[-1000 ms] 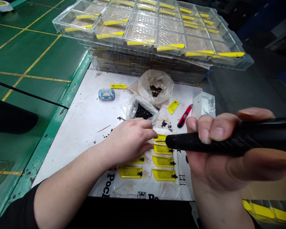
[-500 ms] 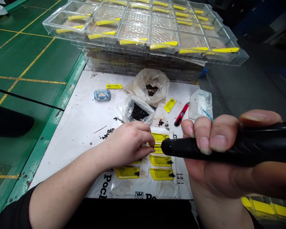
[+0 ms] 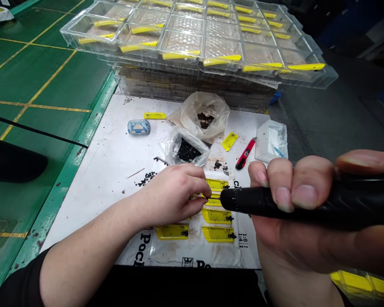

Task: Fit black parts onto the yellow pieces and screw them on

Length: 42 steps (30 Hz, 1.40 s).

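My right hand (image 3: 294, 200) is wrapped round a black electric screwdriver (image 3: 243, 199), whose thin bit points left. At the tip of that bit, my left hand (image 3: 182, 189) is closed in a pinch; whatever lies between thumb and finger is too small to make out. Beneath the bit lies a yellow plastic part (image 3: 215, 202), partly covered by the left fingers and the tool. More yellow parts, such as one at the front right (image 3: 218, 234) and one at the front left (image 3: 172, 232), lie in rows with small black pieces at their right ends.
Behind my hands stand a bag of small black parts (image 3: 169, 147) and a larger bag of brown pieces (image 3: 192, 106). Loose black bits (image 3: 146, 179), a blue tin (image 3: 138, 127), a red utility knife (image 3: 245, 154) and a white box (image 3: 262, 140) lie about. Stacked clear trays (image 3: 185, 64) rise at the back.
Both hands stay close together at the screwdriver's tip. The bit now shows between the tool's nose and my left fingers, and the view has shifted slightly.
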Tool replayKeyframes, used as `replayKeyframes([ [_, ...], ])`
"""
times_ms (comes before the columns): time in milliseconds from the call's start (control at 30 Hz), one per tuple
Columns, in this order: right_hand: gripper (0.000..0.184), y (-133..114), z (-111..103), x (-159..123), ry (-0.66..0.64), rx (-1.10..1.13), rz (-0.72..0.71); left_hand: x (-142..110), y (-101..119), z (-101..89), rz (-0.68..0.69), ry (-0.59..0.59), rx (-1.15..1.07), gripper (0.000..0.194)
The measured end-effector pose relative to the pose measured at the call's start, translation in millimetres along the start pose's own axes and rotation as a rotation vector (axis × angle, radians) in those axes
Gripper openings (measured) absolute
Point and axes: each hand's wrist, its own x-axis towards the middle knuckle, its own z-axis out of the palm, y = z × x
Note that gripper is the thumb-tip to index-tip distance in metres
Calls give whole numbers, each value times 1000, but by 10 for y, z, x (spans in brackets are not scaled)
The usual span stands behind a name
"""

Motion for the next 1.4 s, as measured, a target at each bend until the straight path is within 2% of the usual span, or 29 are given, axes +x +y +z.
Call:
replayKeyframes([
  [367,34,2,-17,-9,-31,-26,-11,14,25,-19,4,-10,14,12],
  [533,34,7,-40,-5,-6,-62,-19,11,42,-15,19,-5,34,15],
  [667,29,-10,-68,-26,32,-95,27,7,48,-10,31,0,20,20],
  [933,30,-26,-31,-22,37,-29,46,10,49,-44,-27,-51,-59,17],
  [1167,27,-21,-14,-36,16,-18,27,5,59,-3,-21,-23,-42,14],
  [1267,31,-1,-19,-29,-22,-7,20,-19,6,-69,-1,-28,-54,14],
  [1300,33,8,-21,-26,-42,-5,23,-31,-27,-118,-4,-27,-49,20],
  [1367,38,31,-23,-16,-90,-5,37,-62,-110,-242,-49,-21,0,30],
  [1400,40,44,-18,-9,-118,-8,51,-79,-156,-306,-94,-16,47,26],
])
